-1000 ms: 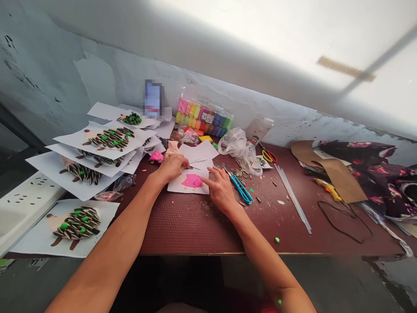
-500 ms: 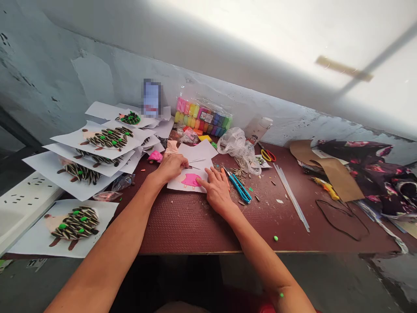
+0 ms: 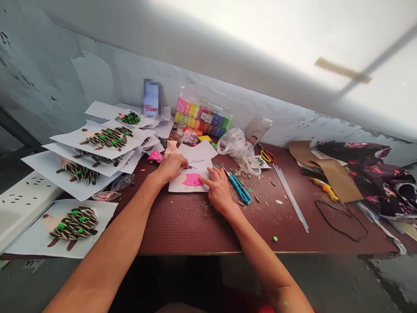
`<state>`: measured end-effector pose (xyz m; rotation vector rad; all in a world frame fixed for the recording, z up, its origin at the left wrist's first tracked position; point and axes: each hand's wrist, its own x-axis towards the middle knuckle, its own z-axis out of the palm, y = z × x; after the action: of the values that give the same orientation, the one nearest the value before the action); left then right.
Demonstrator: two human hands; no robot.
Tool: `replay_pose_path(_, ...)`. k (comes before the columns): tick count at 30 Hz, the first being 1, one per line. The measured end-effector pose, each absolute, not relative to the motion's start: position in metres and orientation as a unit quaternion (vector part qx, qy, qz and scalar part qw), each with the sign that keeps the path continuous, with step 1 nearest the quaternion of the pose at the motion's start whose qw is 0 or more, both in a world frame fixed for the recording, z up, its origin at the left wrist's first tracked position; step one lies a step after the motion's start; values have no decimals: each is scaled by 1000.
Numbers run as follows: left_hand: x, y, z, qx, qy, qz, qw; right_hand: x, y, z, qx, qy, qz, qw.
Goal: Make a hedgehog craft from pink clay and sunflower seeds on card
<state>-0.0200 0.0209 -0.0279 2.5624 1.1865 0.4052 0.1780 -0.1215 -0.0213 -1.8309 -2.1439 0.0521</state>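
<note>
The work sits at mid-desk [image 3: 182,226], directly ahead of the person. A white sheet [image 3: 177,186] lies flat there, its long axis running roughly left to right across the view and its far edge overlapping further loose white paper. A pink clay shape [image 3: 193,179] sits on it, also longer than it is tall, with its long axis along the sheet.

The left hand [image 3: 171,167] is at the sheet's far left corner, its fingers [image 3: 184,162] curled and pinched on a thin dark sliver [image 3: 190,167]. The sliver's tip points right, toward the clay; its material is too small to determine. The right hand [image 3: 219,191] rests at the sheet's right edge, with its fingers [image 3: 208,180] spread and the index extended onto the paper, close beside the clay.

Assessment: the arrangement is sound. One hand anchors the sheet against sliding while the other controls the sliver at its tip, and a close pinch gives the best control over fine placement. Keeping the anchoring fingers clear of the clay protects its surface.

Blue scissors [image 3: 237,189] and loose seed husks [image 3: 237,173] lie just right of the right hand.
</note>
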Motion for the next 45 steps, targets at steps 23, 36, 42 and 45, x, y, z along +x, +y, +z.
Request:
replay_pose_path(23,-14,8,-11,904,377,84,184,188,-116,-31,-631,-722,56,279)
replay_pose_path(36,-28,8,-2,911,333,3,244,189,-120,-24,-607,-775,-9,175)
replay_pose_path(42,-28,8,-3,910,334,7,247,187,-121,-23,-616,-776,-24,135)
replay_pose_path(45,-27,7,-3,909,336,1,246,189,-118,-26,-628,-759,0,171)
